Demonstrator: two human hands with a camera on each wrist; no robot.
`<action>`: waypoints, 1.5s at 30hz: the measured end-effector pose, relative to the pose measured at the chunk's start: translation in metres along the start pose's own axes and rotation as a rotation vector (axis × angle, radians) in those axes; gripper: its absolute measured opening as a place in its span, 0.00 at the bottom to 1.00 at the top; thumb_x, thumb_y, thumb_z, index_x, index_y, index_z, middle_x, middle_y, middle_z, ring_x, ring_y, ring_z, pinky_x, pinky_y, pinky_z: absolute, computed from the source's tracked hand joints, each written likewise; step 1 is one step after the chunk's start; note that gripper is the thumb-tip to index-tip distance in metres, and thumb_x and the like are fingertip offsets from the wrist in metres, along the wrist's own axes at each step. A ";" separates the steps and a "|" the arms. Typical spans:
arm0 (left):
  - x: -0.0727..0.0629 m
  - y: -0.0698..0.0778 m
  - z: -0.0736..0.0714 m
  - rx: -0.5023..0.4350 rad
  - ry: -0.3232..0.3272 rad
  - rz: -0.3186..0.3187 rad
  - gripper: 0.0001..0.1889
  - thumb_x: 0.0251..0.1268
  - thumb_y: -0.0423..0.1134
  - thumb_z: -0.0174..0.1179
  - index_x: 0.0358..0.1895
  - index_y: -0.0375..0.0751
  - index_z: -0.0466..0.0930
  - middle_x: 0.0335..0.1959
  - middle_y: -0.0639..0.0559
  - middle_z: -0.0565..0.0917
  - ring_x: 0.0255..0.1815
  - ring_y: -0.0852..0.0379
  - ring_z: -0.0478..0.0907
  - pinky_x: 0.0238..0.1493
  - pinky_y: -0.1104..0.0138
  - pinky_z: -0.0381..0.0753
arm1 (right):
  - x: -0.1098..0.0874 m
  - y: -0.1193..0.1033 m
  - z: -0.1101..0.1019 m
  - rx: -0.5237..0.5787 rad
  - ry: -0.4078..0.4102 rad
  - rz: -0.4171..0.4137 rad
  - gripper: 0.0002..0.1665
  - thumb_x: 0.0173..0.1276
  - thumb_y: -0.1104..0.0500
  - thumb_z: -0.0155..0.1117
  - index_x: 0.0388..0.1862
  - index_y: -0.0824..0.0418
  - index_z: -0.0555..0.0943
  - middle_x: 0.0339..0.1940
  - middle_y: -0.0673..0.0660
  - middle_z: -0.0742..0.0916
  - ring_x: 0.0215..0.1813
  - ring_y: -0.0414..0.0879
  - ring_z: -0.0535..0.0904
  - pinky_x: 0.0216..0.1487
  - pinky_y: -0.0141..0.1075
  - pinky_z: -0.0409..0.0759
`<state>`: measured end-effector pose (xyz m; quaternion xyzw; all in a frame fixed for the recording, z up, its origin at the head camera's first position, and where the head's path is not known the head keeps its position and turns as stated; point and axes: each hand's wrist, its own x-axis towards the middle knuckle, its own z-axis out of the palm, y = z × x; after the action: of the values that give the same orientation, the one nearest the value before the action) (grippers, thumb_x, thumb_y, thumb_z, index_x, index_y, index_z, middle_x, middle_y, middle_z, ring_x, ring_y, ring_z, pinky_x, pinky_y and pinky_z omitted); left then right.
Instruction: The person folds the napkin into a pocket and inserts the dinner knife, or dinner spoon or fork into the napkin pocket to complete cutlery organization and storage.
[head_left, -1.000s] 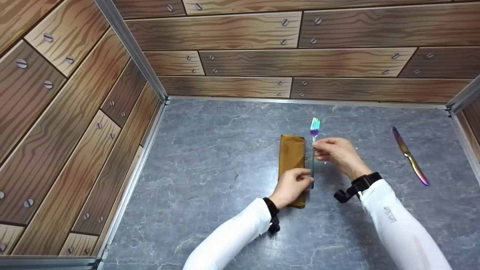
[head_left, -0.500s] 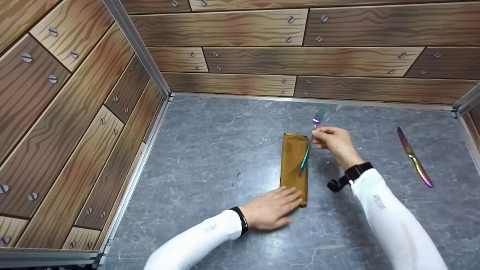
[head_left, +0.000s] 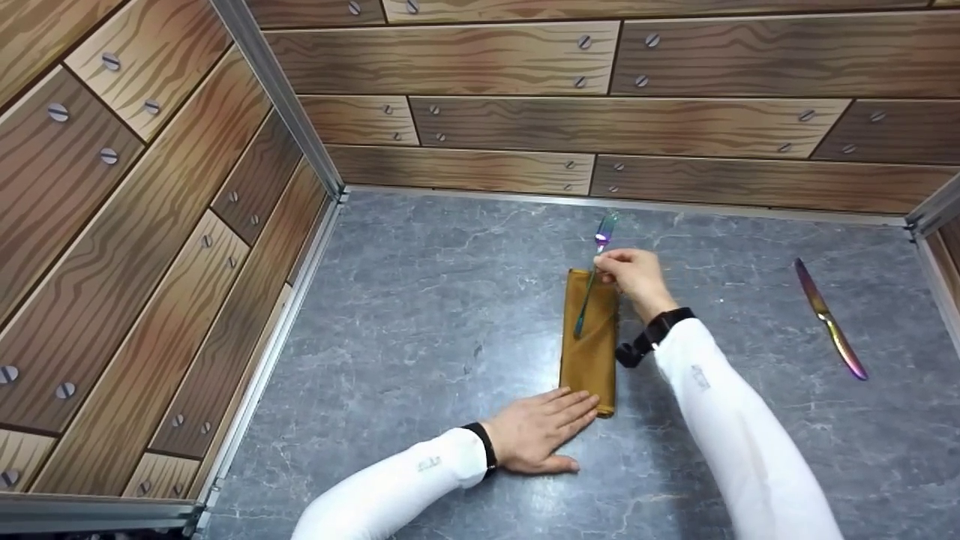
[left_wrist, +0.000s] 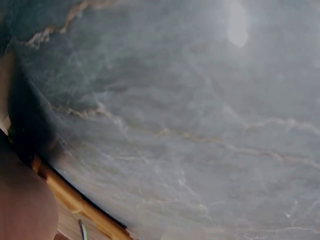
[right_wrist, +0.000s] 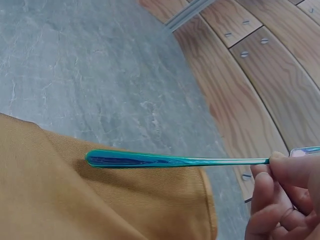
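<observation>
A folded golden-brown cloth napkin [head_left: 589, 367] lies lengthwise on the grey marbled table. My right hand [head_left: 637, 279] pinches a shiny rainbow-coloured fork [head_left: 602, 238] at its neck between thumb and fingers, over the napkin's far end. The tines point away toward the back wall, and the handle [right_wrist: 150, 159] slants down over the cloth. In the right wrist view the rounded handle end hangs over a fold. My left hand [head_left: 536, 431] lies flat, fingers straight, with its fingertips on the napkin's near end. Only a blurred part of that hand [left_wrist: 25, 200] shows in the left wrist view.
A rainbow-coloured table knife [head_left: 829, 319] lies slanted on the table to the right. Wood-patterned panels [head_left: 480, 124] wall the back and the left side, with metal edging [head_left: 270, 330] along the table's borders.
My left hand has let go of the fork's handle and moved down-left to lie flat on the napkin's near end. My right hand has carried the fork left, over the napkin.
</observation>
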<state>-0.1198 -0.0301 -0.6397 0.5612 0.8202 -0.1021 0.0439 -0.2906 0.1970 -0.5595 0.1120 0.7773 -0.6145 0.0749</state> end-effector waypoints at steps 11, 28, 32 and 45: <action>0.001 0.004 0.005 0.075 0.003 -0.012 0.46 0.73 0.72 0.20 0.81 0.41 0.38 0.83 0.46 0.38 0.84 0.51 0.35 0.82 0.60 0.38 | -0.002 0.015 0.015 -0.139 -0.042 0.027 0.18 0.69 0.56 0.67 0.48 0.70 0.84 0.31 0.46 0.85 0.40 0.48 0.80 0.50 0.43 0.81; 0.001 0.005 0.004 0.127 0.025 -0.016 0.47 0.72 0.73 0.20 0.81 0.41 0.41 0.83 0.45 0.41 0.84 0.50 0.37 0.83 0.59 0.39 | -0.021 0.039 0.021 -0.176 -0.199 0.088 0.15 0.65 0.57 0.70 0.43 0.68 0.86 0.22 0.47 0.84 0.18 0.34 0.68 0.20 0.27 0.68; 0.001 0.003 0.002 0.129 0.019 -0.009 0.47 0.72 0.73 0.20 0.81 0.41 0.43 0.83 0.46 0.43 0.84 0.50 0.38 0.83 0.58 0.39 | -0.026 0.045 0.022 -0.163 -0.219 0.107 0.15 0.63 0.59 0.71 0.42 0.70 0.87 0.21 0.47 0.85 0.15 0.32 0.65 0.17 0.26 0.65; -0.001 -0.003 0.001 0.110 0.024 -0.012 0.47 0.71 0.74 0.22 0.81 0.41 0.45 0.83 0.45 0.44 0.84 0.50 0.39 0.82 0.60 0.40 | -0.033 0.052 0.024 -0.205 -0.249 0.129 0.12 0.62 0.58 0.72 0.39 0.67 0.87 0.15 0.45 0.78 0.16 0.34 0.67 0.17 0.27 0.66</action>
<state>-0.1227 -0.0319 -0.6399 0.5589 0.8172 -0.1407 0.0026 -0.2459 0.1820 -0.6059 0.0764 0.8118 -0.5352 0.2208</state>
